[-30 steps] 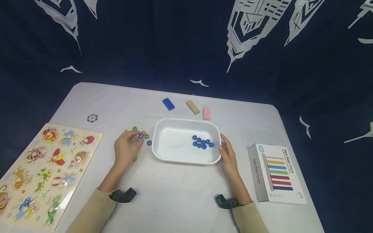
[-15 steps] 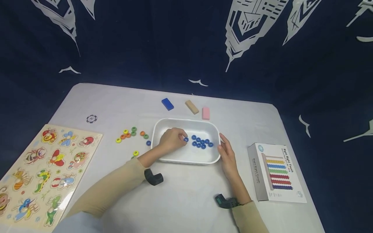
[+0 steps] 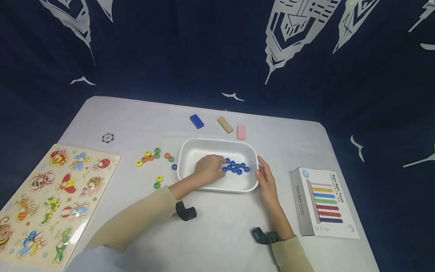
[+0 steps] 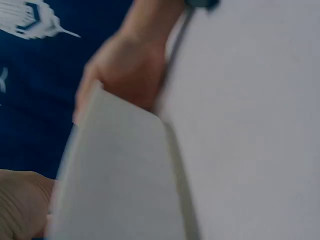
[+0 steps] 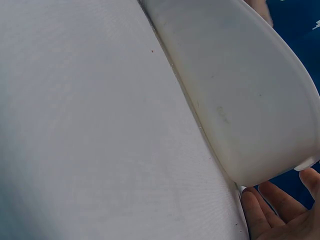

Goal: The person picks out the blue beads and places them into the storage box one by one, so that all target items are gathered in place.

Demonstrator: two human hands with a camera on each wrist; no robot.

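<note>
My left hand point(image 3: 210, 169) reaches down into a white tray point(image 3: 200, 183). A blue bead point(image 3: 224, 169) sits between its thumb and fingertips, close against the other blue beads point(image 3: 237, 166) lying on the tray's right half. The far fingers of this hand are hidden behind its back. My right hand point(image 3: 266, 181) holds the tray's right end, thumb at the rim and fingers along the outer wall. In the right wrist view that hand's fingers point(image 5: 285, 200) touch the tray's outer corner point(image 5: 240, 165). The left wrist view is blurred and shows mainly the tray's outer wall point(image 4: 120, 170).
Left of the tray lie a lone blue bead point(image 3: 174, 167) and several green, orange and yellow beads point(image 3: 151, 158). Blue point(image 3: 196, 121), wooden point(image 3: 225, 125) and pink point(image 3: 241, 133) blocks lie behind it. An insect puzzle board point(image 3: 57, 200), a chip point(image 3: 108, 138) and an abacus box point(image 3: 326, 204) lie around.
My left hand took a blue bead from the scattered beads, carried it right into the tray and brought it against the others, a few shifting slightly. The right hand stayed at the tray's end.
</note>
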